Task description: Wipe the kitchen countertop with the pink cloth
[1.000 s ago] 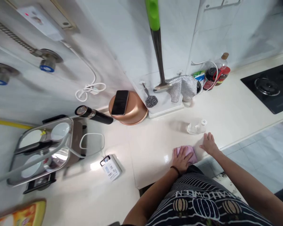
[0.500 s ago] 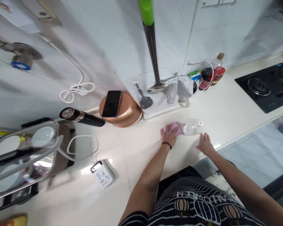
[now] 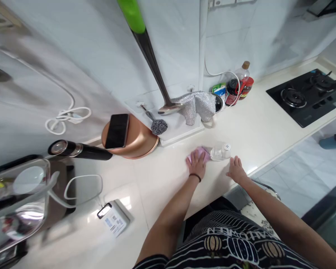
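Observation:
My left hand [image 3: 196,164] lies spread over a purple cloth [image 3: 203,152] on the counter, fingers apart and pressed down on it. Against the cloth's right side is a clear, transparent container [image 3: 220,152] with a white cap; whether it stands or lies is hard to tell. Just to the right of that container, near the counter's front edge, my right hand [image 3: 236,171] is open and holds nothing. Its fingertips are close to the container but look apart from it.
Behind the hands, a white board [image 3: 182,133] leans at the wall beside a scrubber [image 3: 159,127], a spoon [image 3: 168,109] and silvery cloth [image 3: 194,106]. Left stands a copper pot [image 3: 141,138] with a phone [image 3: 117,130] on top. Bottles [image 3: 236,87] and a gas hob [image 3: 299,101] are to the right.
The camera view has swung toward the right, so the counter's things sit further left in the picture. Both hands, the purple cloth and the container keep nearly the same places relative to each other.

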`<action>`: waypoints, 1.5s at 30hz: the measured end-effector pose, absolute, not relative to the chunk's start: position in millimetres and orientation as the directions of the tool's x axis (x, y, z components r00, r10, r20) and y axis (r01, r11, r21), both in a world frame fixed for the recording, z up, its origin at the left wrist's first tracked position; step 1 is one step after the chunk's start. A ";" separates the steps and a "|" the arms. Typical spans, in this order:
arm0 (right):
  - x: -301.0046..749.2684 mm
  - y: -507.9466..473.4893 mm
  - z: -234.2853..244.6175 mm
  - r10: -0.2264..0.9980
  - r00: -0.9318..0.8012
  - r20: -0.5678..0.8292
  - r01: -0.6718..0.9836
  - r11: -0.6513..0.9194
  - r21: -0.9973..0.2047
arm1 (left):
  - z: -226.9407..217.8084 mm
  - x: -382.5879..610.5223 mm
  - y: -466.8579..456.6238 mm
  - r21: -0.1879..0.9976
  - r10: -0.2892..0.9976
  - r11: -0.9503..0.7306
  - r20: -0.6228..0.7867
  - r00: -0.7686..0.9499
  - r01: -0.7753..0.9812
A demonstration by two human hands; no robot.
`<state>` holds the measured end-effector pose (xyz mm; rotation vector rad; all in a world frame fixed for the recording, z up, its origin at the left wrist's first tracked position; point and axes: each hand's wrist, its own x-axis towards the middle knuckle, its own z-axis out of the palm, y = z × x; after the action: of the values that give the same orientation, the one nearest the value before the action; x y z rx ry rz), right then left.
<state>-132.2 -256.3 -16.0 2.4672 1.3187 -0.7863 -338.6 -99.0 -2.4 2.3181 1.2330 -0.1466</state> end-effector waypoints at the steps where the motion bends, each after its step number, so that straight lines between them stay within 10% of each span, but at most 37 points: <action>1: -132.4 -255.9 -16.1 0.695 0.453 -0.559 0.822 -0.568 -0.039 | -5.0 -346.5 -120.1 0.395 0.723 -0.491 -0.313 0.617 0.776; 9: -128.8 -261.2 -21.5 0.772 0.414 -0.483 0.869 -0.492 -0.041 | -19.6 -383.0 -234.1 0.578 0.362 -0.708 -0.197 0.911 0.406; 19: -119.6 -263.6 -23.6 0.766 0.414 -0.491 0.870 -0.492 -0.035 | -9.1 -466.1 -139.5 0.302 0.873 -0.218 -0.365 0.324 0.928; 33: -116.0 -265.6 -30.9 0.806 0.393 -0.443 0.891 -0.452 -0.032 | -9.9 -616.7 -207.7 0.071 0.927 0.280 -0.279 -0.250 0.957; 39: -115.6 -268.5 -38.1 0.844 0.380 -0.378 0.900 -0.432 -0.058 | -10.2 -588.5 -256.8 0.082 0.929 0.061 -0.369 -0.027 0.995; 45: -117.9 -267.4 -34.4 0.842 0.384 -0.379 0.902 -0.429 -0.038 | -10.7 -474.4 -260.7 0.387 0.758 -0.407 -0.362 0.543 0.827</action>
<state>-117.9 -267.4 -34.4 2.4635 1.5692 -0.5161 -474.4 -260.7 -10.7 2.2560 1.2782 -0.1736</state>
